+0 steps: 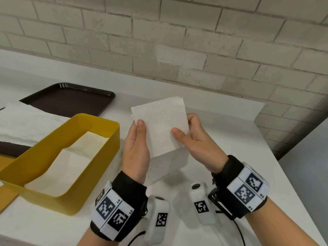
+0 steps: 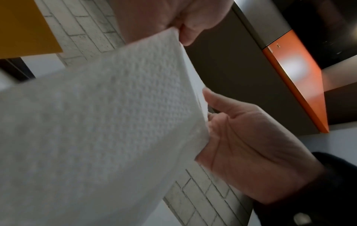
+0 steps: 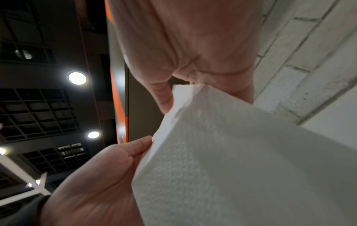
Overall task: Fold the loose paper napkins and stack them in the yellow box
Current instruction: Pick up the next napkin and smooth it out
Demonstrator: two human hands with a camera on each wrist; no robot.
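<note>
White bench [image 1: 221, 132], brick wall behind. Folded napkin [image 1: 160, 125] held above it: left hand [image 1: 136, 144] and right hand [image 1: 197, 137], each grip pinching one side. Yellow box [image 1: 58, 153] alongside.

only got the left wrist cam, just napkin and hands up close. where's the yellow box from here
Observer: The yellow box stands on the counter to the left of the left hand, open side up.
Operator: anything in it yet
Observer: Yes, white napkins already lie flat on its bottom.
Operator: and the napkin im holding, is it on the counter or in the air
Observer: The napkin is held up above the counter, the left hand at its left edge and the right hand at its right, each thumb on the face toward the head camera.
Operator: any loose ones left
Observer: A loose sheet lies behind the box, partly over a dark tray.
</note>
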